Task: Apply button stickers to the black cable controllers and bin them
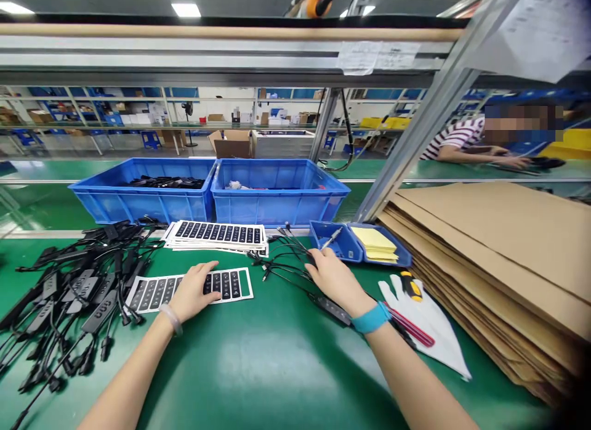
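Note:
My left hand (196,291) lies on a white sheet of black labels (233,284), thumb and fingers spread over its middle. One slot at the sheet's right end has no label. My right hand (336,281) reaches over a bunch of black cables (281,263), its fingers bent round a cable near the small bins; the fingertips are partly hidden. Under the right wrist lies a black inline controller (333,309). Behind the left hand is a stack of label sheets (217,234). At the left, many black cabled controllers (99,310) form a pile.
Two blue crates (281,202) stand at the back. Small blue bins (348,252) hold a pen and yellow paper (375,244). A white glove (429,325), a red tool (410,325) and stacked cardboard (498,251) lie right. A slanted metal post (415,128) rises there. Another person (466,140) sits beyond.

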The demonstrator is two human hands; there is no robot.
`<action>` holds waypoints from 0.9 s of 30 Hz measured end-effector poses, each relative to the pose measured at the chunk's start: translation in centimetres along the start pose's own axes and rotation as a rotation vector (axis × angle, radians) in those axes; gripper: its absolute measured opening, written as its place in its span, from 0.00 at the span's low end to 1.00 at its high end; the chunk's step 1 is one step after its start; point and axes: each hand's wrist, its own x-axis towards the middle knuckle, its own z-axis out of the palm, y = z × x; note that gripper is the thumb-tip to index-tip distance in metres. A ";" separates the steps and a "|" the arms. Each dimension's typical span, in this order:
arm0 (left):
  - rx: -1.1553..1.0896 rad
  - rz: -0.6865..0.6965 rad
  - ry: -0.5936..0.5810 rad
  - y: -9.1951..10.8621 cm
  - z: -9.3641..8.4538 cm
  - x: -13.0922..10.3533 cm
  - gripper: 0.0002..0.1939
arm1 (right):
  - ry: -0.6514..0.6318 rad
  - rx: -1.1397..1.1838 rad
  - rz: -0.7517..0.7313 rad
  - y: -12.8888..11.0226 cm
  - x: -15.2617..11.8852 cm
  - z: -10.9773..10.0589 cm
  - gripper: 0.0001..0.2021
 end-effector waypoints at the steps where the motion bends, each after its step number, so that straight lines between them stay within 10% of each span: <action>1: 0.054 -0.032 -0.017 -0.4 0.0 0.2 0.33 | 0.043 -0.129 0.024 0.1 0.1 0.1 0.15; 6: 0.084 -0.070 -0.020 -0.4 0.6 0.7 0.32 | 0.098 0.110 -0.239 -3.7 0.2 2.4 0.12; 12: -0.060 0.022 0.057 1.4 0.8 0.0 0.10 | 0.141 0.428 -0.539 -9.0 -1.1 5.9 0.12; 27: -0.317 0.074 0.032 3.6 1.1 -0.3 0.12 | 0.008 0.734 -0.381 -9.1 -2.3 7.0 0.06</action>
